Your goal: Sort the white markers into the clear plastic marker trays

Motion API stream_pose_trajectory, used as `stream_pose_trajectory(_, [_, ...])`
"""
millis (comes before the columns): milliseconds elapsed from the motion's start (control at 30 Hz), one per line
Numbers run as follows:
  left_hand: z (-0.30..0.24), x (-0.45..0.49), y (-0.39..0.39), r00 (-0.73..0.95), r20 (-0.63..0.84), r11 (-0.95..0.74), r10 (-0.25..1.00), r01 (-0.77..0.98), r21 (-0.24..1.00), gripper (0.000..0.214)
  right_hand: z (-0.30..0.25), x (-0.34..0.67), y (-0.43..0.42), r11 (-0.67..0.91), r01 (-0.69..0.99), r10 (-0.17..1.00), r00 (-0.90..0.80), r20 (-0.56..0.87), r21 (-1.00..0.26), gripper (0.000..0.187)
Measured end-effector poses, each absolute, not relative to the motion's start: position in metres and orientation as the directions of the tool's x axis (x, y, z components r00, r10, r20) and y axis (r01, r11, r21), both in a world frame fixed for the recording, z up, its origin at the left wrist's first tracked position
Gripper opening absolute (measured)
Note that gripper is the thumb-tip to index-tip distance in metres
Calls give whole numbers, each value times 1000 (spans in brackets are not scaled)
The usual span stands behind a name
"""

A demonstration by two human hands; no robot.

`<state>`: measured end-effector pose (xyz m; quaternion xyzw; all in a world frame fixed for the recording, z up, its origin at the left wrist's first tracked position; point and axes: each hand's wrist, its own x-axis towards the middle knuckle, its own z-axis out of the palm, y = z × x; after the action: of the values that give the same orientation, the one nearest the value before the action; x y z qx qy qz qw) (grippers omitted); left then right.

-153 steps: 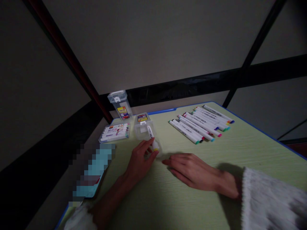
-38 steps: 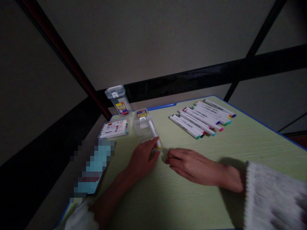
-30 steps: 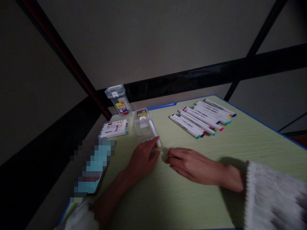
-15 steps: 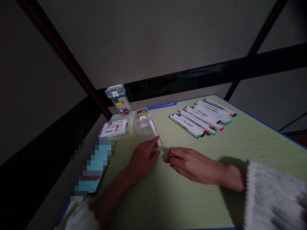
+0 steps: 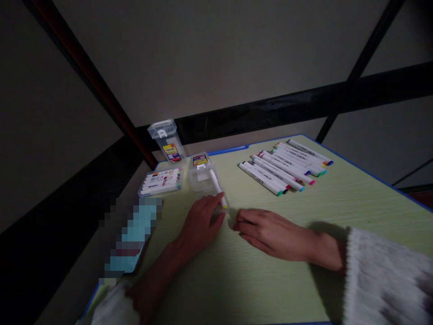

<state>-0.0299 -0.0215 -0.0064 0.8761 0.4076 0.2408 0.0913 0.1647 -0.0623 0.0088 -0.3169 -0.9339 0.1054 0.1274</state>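
Note:
A clear plastic marker case (image 5: 200, 183) lies on its side on the table, its near end under my left hand (image 5: 203, 221). A white marker (image 5: 215, 183) with a yellow end lies lengthwise along the case. My left index fingertip touches the marker close to its yellow end, while the thumb bends round the near end of the case. Just right of there, my right hand (image 5: 270, 232) hovers low over the table, fingers curled together and fingertips turned toward the case. Whatever may be between those fingertips is hidden.
Several white markers (image 5: 277, 167) with coloured ends lie in a row at right. An upright clear container (image 5: 171, 144) stands at the back left, beside a flat pack of markers (image 5: 162, 180). A pixelated phone-like device (image 5: 138, 230) is at left. A blue rim (image 5: 372, 177) edges the table.

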Motion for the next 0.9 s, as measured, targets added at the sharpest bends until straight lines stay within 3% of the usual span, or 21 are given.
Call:
stream_pose_trajectory(233, [-6, -30, -21, 545, 397, -665, 739, 684, 300, 40, 8, 165, -62, 778, 569, 619, -766, 173, -267, 22])
stream_pose_trajectory(567, [-5, -30, -21, 569, 328, -656, 754, 682, 323, 44, 10, 164, -63, 772, 575, 624, -766, 155, -269, 22])
stream_pose_trajectory(900, [-7, -30, -19, 542, 362, -649, 759, 681, 339, 38, 9, 164, -62, 773, 579, 626, -762, 166, -260, 22])
